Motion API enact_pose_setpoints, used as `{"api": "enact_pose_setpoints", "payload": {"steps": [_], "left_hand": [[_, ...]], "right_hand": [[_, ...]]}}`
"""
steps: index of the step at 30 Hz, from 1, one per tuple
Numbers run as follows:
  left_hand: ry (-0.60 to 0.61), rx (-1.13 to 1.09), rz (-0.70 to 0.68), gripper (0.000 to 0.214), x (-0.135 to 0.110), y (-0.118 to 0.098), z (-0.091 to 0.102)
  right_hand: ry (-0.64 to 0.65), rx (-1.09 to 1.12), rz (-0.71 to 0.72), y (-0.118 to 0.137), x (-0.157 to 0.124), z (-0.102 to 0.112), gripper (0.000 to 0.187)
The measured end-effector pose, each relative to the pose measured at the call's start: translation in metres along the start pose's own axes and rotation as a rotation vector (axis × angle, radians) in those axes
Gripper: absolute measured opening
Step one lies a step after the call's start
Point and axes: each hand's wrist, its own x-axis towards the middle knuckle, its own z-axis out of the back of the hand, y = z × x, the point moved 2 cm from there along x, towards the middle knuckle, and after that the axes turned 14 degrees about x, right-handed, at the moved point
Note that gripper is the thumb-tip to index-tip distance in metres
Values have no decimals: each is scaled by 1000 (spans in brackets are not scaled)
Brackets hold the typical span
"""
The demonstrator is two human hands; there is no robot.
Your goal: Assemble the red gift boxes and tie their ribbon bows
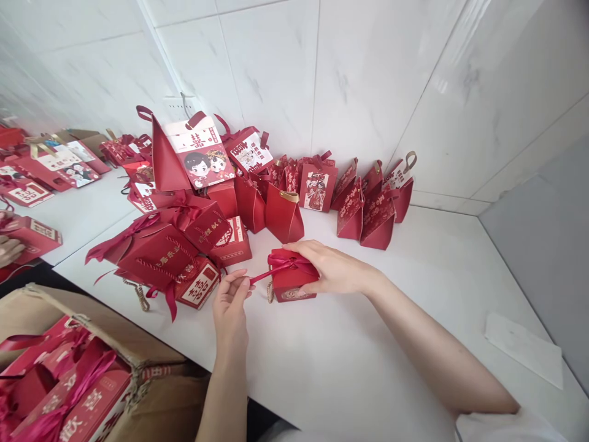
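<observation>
At the middle of the frame, a red gift box (281, 283) sits on a white table (350, 368), a crimson ribbon (261, 276) tied in a bow across its top. Just left of the box, the left hand (232, 294) has thumb and fingertips pinched together on one ribbon tail, which runs nearly straight. The right hand (331, 268) is curved partway closed over the box's right side, fingers along the top and thumb low on the front; how firmly it presses is hard to judge from this angle.

A hard tug on that tail could undo the bow, or skew the box if the right hand bears too lightly; too much pressure could crease the sides. The gold rope handle (270, 291) at the box's left might also snag the ribbon. Toward the upper left, a cartoon-couple box (181, 144) stands high among crowded packages, so a knock there could tip it.

Marbled wall tiles (368, 80) back the table, and a grey partition (547, 245) closes the right side, near a white sheet (524, 350). At lower left, an open cardboard carton (161, 399) holds more ribboned boxes (94, 402); at the left edge, a co-worker's hand (9, 250) touches another red package (34, 236).
</observation>
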Motion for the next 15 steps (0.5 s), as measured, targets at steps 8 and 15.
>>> {"api": "enact_pose_setpoints", "payload": {"steps": [8, 15], "left_hand": [[271, 374, 42, 53, 6, -4, -9], [86, 677, -500, 21, 13, -48, -24]], "right_hand": [[-17, -28, 43, 1, -1, 5, 59], [-156, -80, -54, -6, -3, 14, 10]]}}
